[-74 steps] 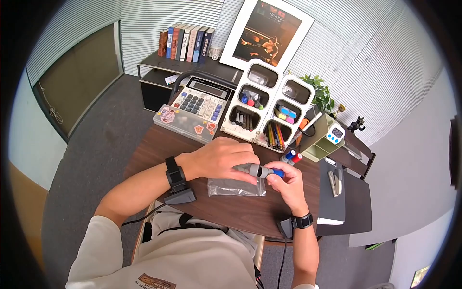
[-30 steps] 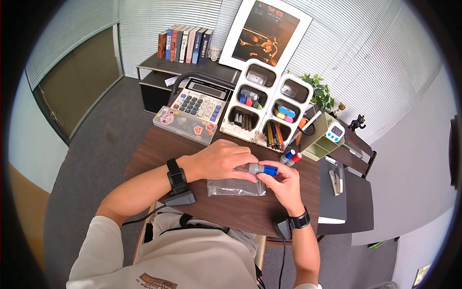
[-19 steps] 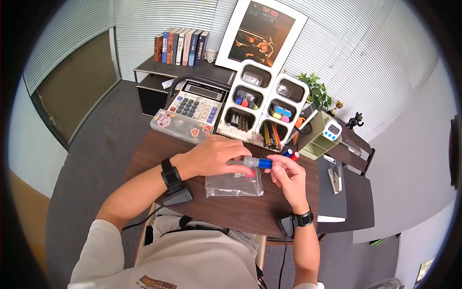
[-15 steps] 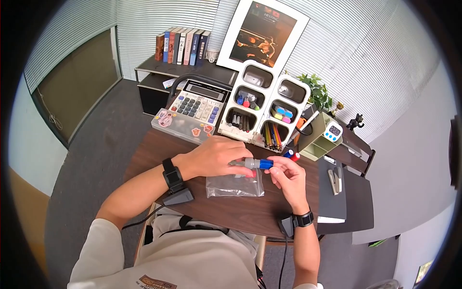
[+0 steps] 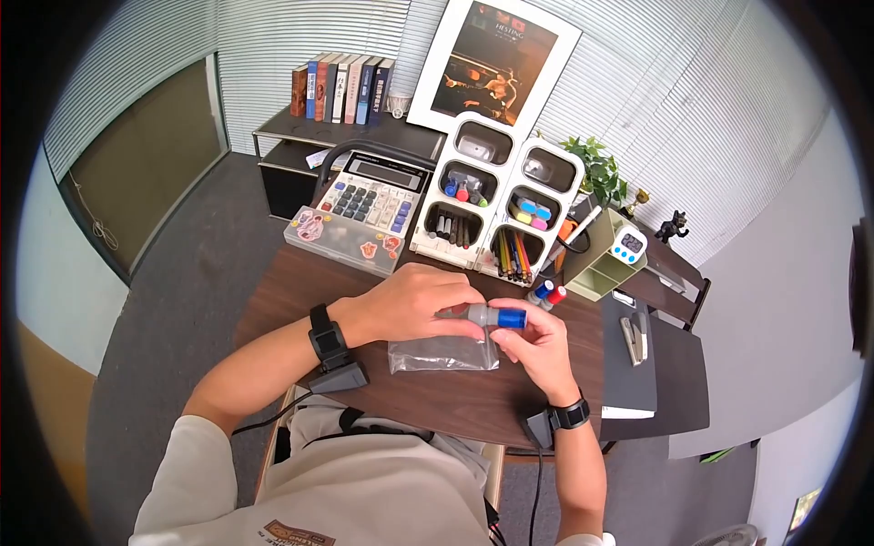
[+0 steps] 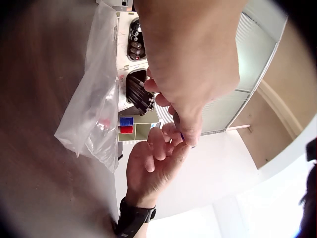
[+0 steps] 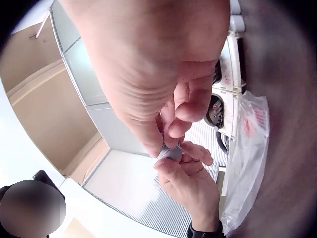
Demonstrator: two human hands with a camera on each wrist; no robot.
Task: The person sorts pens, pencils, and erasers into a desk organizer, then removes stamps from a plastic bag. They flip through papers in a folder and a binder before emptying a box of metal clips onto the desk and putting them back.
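Observation:
My left hand (image 5: 423, 300) grips the grey barrel of a marker (image 5: 481, 315), held level over the desk. At its other end my right hand (image 5: 542, 350) pinches the blue end (image 5: 513, 318) between thumb and fingers. Part of the barrel is hidden inside the left fingers. Below the hands a clear plastic bag (image 5: 437, 355) lies on the desk; a reddish item shows through it in the left wrist view. Beyond the right hand stand a blue-capped marker (image 5: 543, 291) and a red-capped marker (image 5: 556, 295).
A white organizer (image 5: 496, 209) with pens, pencils and highlighters stands at the back of the wooden desk (image 5: 391, 400). Left of it are a calculator (image 5: 373, 196) and a stickered clear case (image 5: 341, 241). A green holder with a timer (image 5: 628, 246) and a stapler (image 5: 632, 341) are to the right.
The right fingers, looser about half a second ago, have closed round the blue end. The grey gap seen at the marker's middle 2.5 s ago is narrower; the left hand stays on the barrel.

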